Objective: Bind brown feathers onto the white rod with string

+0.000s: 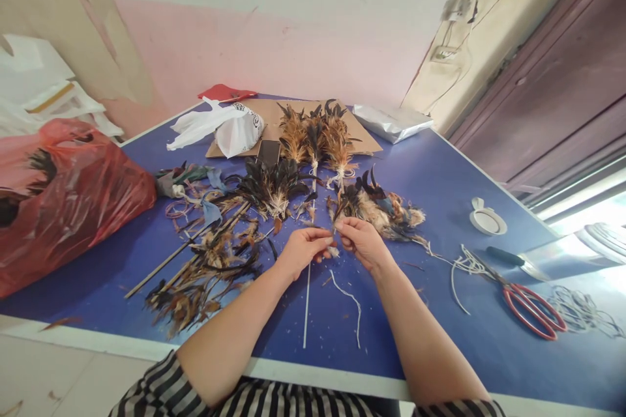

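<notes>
My right hand pinches a small bunch of dark and brown feathers just above the table. Close against it, my left hand has its fingertips closed at the lower end of the same feathers, where a pale fluffy tuft shows. Directly beyond my hands lie feather dusters with brown and black plumes and pale string round their bases. A thin white stick runs out under my left hand. A piece of white string lies below my right hand.
Loose feathers and sticks lie left, beside a red plastic bag. Black feathers and a pale feather pile are farther in. Red-handled scissors, a knife and a tape roll lie right.
</notes>
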`<state>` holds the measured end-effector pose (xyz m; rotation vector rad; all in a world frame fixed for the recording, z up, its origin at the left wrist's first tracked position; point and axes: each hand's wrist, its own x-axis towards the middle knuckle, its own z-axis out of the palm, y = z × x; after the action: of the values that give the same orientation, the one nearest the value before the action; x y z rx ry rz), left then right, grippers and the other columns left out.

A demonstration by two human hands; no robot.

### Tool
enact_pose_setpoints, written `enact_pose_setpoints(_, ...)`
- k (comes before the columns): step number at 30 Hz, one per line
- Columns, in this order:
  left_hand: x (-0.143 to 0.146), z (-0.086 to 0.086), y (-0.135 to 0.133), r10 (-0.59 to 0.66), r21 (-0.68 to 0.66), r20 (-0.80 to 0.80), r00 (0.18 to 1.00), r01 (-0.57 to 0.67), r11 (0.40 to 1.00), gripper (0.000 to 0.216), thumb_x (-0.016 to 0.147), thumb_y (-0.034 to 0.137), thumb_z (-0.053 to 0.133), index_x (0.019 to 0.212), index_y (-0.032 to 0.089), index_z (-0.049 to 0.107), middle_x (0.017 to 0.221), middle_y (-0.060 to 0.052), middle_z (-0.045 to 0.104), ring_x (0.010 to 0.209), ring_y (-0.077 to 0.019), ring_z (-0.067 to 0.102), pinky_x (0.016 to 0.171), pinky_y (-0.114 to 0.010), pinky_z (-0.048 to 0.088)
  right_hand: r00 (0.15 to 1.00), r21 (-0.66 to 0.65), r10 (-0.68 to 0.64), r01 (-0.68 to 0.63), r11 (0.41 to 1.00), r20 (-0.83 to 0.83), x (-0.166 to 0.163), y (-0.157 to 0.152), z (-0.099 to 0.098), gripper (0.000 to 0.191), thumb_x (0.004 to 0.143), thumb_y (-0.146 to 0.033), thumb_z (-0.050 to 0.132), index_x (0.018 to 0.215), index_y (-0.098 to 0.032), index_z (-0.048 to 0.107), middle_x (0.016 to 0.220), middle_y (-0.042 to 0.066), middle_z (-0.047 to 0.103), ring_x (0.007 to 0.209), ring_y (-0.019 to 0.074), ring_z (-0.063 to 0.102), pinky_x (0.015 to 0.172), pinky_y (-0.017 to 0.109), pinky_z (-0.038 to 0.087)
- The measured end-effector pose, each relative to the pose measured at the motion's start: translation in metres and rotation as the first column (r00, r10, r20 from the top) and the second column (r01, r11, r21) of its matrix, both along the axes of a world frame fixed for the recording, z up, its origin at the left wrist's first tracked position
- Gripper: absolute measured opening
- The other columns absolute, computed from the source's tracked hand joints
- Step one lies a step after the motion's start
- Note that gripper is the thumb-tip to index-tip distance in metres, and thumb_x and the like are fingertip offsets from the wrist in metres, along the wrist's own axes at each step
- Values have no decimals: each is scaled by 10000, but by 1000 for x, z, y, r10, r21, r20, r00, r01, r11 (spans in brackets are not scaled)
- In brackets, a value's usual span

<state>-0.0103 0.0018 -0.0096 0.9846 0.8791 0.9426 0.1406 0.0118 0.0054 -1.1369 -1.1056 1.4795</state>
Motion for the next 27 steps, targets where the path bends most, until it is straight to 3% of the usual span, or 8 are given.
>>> enact_pose_setpoints(3,-2,-2,1,-46,-17,3,999,46,999,259,602,303,700,746,95,645,706,-94,657,484,-75,535,405,-162,363,999,5,47,-47,999,13,-2,-3,-3,244,644,-360,653,673,-157,520,450,-66,420,407,50,342,409,187,236)
enact_pose_setpoints(8,-6,1,6,80,-186,64,995,-67,980,242,597,277,714,762,113,650,780,-96,667,522,-72,574,403,-134,374,999,-5,48,-48,999,-5,3,-4,-5,235,646,-330,660,649,-160,497,456,-69,424,413,49,337,421,187,246)
enact_pose_setpoints(11,-6,3,6,76,-222,75,994,-57,973,247,599,263,717,783,112,651,837,-115,667,574,-97,609,403,-128,382,994,43,45,-49,998,96,3,-3,-5,223,639,-329,657,645,-148,528,479,-57,453,425,51,346,426,192,251)
enact_pose_setpoints(20,-4,-1,5,49,-142,-65,997,-58,988,244,570,236,734,721,98,602,672,-85,661,555,-120,613,474,-177,453,872,229,15,-145,962,490,5,-4,1,179,675,-308,570,628,-136,581,564,-35,501,529,78,410,514,207,323)
enact_pose_setpoints(24,-4,-1,4,-9,-49,-142,990,3,999,213,585,245,712,716,97,632,603,-64,646,527,-112,593,506,-200,459,811,293,-35,-171,941,584,1,-9,4,176,707,-290,526,648,-143,602,599,-22,524,552,87,434,517,207,331)
enact_pose_setpoints(27,-2,-2,3,-23,25,-170,985,28,999,189,613,271,684,687,100,647,590,-53,632,502,-97,566,500,-200,444,793,347,-125,-114,931,596,-4,-11,3,143,696,-271,531,661,-151,602,614,-14,542,553,91,445,517,206,340)
